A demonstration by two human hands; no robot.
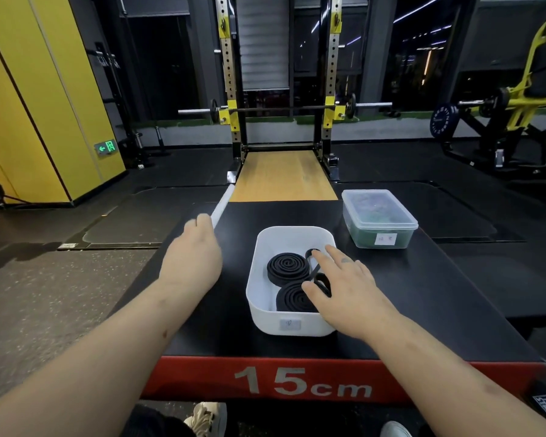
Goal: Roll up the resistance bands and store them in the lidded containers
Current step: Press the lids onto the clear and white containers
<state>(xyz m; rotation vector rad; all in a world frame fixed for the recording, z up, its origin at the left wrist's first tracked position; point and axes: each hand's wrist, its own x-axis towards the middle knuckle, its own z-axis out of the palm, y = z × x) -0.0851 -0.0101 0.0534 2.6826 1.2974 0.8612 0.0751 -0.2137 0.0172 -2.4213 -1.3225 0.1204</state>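
Right hand (344, 288), fingers straight, is tucking a band (322, 282) into the box (292, 324) beneath; left hand (191, 250) is gripping the lid (223, 203), likely needing aligning over the box next.

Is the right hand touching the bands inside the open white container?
Touching. The head view shows the right hand inside the white container, fingers lying on the loose black band.
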